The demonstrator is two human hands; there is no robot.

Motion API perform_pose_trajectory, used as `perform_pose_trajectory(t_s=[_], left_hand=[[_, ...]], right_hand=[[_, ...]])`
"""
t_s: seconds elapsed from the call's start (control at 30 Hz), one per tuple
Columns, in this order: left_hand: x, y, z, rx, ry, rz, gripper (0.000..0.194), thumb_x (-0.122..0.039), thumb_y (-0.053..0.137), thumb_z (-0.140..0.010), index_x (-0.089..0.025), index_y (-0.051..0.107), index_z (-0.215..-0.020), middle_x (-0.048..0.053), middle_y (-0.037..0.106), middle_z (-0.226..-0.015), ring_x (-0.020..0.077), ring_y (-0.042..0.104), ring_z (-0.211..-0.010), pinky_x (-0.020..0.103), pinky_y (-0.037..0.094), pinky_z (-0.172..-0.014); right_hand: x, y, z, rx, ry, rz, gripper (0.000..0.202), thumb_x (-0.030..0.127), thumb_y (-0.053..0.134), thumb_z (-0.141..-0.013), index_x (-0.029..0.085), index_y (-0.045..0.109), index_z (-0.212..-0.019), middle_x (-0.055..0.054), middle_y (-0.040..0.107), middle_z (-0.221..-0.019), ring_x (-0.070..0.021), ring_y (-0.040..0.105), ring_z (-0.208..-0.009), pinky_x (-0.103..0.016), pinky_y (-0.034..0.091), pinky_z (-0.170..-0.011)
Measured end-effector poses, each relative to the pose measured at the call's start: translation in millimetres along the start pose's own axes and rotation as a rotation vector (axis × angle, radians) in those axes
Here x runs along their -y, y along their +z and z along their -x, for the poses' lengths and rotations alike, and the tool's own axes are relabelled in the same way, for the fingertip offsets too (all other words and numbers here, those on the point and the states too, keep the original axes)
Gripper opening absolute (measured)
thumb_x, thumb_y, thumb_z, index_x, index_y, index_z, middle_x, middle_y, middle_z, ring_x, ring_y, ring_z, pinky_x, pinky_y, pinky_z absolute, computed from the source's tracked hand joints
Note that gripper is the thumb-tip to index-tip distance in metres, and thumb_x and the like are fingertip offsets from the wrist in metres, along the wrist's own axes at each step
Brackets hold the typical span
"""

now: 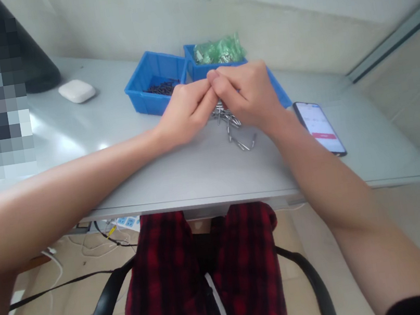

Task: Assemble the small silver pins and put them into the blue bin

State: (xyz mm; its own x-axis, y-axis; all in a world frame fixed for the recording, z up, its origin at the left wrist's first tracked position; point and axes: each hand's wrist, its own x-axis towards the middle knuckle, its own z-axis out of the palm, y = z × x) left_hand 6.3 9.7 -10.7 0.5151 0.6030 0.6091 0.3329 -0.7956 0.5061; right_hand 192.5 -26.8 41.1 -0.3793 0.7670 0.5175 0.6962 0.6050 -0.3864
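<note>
My left hand (189,109) and my right hand (251,92) meet above the desk, fingertips touching. Both are closed, with thumbs and fingers pressed together. Anything they pinch is hidden behind the fingers. Just below them lies a pile of small shiny metal pins (231,118), partly covered by my right hand. A few loose pins trail from it towards the desk's front edge. Behind my left hand stands a blue bin (139,103) with dark screw-like pieces (162,89) inside. More blue bin wall (280,90) shows behind my right hand.
Green plastic bags (220,50) fill a blue bin at the back, near the wall. A phone with a lit screen (320,128) lies to the right. On the left are a white rounded case (77,91) and a dark monitor-like object (35,57). The desk's front edge (201,201) runs above my lap.
</note>
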Motion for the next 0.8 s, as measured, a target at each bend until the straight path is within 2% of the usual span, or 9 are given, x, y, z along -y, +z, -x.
perform_pose_trajectory(t_s=[0.23, 0.3, 0.43, 0.5, 0.63, 0.8], left_hand=[[0.2, 0.0, -0.1, 0.009, 0.006, 0.006, 0.054, -0.048, 0.034, -0.121, -0.022, 0.063, -0.083, 0.002, 0.059, -0.074, 0.0182, 0.069, -0.078, 0.036, 0.062, -0.085], [-0.2, -0.4, 0.0, 0.012, 0.006, 0.000, 0.056, -0.049, 0.032, -0.122, -0.022, 0.064, -0.085, 0.002, 0.059, -0.074, 0.0185, 0.070, -0.079, 0.035, 0.062, -0.085], [-0.6, -0.9, 0.0, 0.018, -0.001, -0.002, 0.059, -0.053, 0.032, -0.123, -0.022, 0.066, -0.087, 0.002, 0.058, -0.072, 0.0194, 0.069, -0.078, 0.035, 0.061, -0.084], [0.0, -0.8, -0.2, 0.009, 0.005, 0.008, 0.060, -0.056, 0.033, -0.123, -0.023, 0.066, -0.086, 0.002, 0.058, -0.070, 0.0199, 0.068, -0.076, 0.035, 0.061, -0.082], [1.2, -0.8, -0.8, 0.008, 0.016, 0.016, 0.061, -0.058, 0.034, -0.123, -0.023, 0.067, -0.086, 0.002, 0.058, -0.070, 0.0198, 0.068, -0.075, 0.035, 0.061, -0.081], [1.7, -1.1, -1.1, 0.019, 0.010, 0.007, 0.057, -0.051, 0.035, -0.123, -0.022, 0.066, -0.085, 0.002, 0.059, -0.072, 0.0185, 0.068, -0.076, 0.035, 0.061, -0.084]], right_hand=[[1.0, 0.0, 1.4, -0.013, -0.044, 0.012, 0.056, 0.065, 0.044, -0.114, 0.033, 0.034, -0.069, -0.004, 0.050, -0.063, -0.0290, 0.053, -0.065, -0.048, 0.045, -0.077], [0.8, 0.3, 1.2, -0.014, -0.032, 0.028, 0.057, 0.066, 0.042, -0.114, 0.033, 0.033, -0.069, -0.005, 0.052, -0.063, -0.0293, 0.054, -0.067, -0.048, 0.047, -0.078], [0.3, 0.6, 0.0, -0.003, 0.009, 0.042, 0.069, 0.083, 0.039, -0.113, 0.032, 0.032, -0.068, -0.006, 0.051, -0.062, -0.0307, 0.055, -0.071, -0.048, 0.049, -0.078], [0.5, 0.1, -0.2, 0.007, 0.025, 0.052, 0.070, 0.087, 0.036, -0.113, 0.032, 0.033, -0.069, -0.006, 0.049, -0.062, -0.0313, 0.054, -0.072, -0.048, 0.049, -0.078], [1.2, -1.3, 0.3, 0.012, 0.011, 0.053, 0.065, 0.079, 0.037, -0.114, 0.032, 0.030, -0.071, -0.005, 0.045, -0.063, -0.0306, 0.052, -0.072, -0.047, 0.046, -0.078], [0.6, -0.3, 0.6, -0.004, -0.062, 0.031, 0.055, 0.061, 0.044, -0.115, 0.031, 0.027, -0.072, -0.003, 0.045, -0.064, -0.0279, 0.052, -0.067, -0.047, 0.043, -0.077]])
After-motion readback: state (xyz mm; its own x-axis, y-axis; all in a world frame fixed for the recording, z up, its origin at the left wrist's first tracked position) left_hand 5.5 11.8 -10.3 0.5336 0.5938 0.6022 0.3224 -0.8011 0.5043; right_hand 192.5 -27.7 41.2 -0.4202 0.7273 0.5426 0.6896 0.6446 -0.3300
